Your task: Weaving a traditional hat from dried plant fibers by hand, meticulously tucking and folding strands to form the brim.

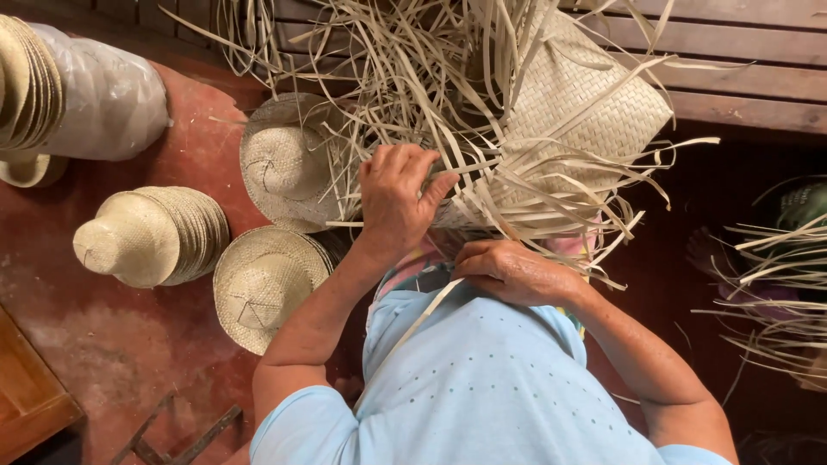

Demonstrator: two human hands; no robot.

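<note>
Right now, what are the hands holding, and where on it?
The left hand grips the half-woven straw piece at its lower edge, among the loose strips. The right hand pinches one long strip near its upper end.

Stacked woven hats [155, 234] lie on the red floor [129, 344] beside a plastic-wrapped hat bundle [95, 99].

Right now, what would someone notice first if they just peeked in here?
Probably the half-woven straw piece at top centre, with long loose strips spraying out all around it. The left hand grips the strips at its edge, and the right hand rests just below, against the light blue shirt. To the left, finished straw hats lie stacked on the red floor.
</note>
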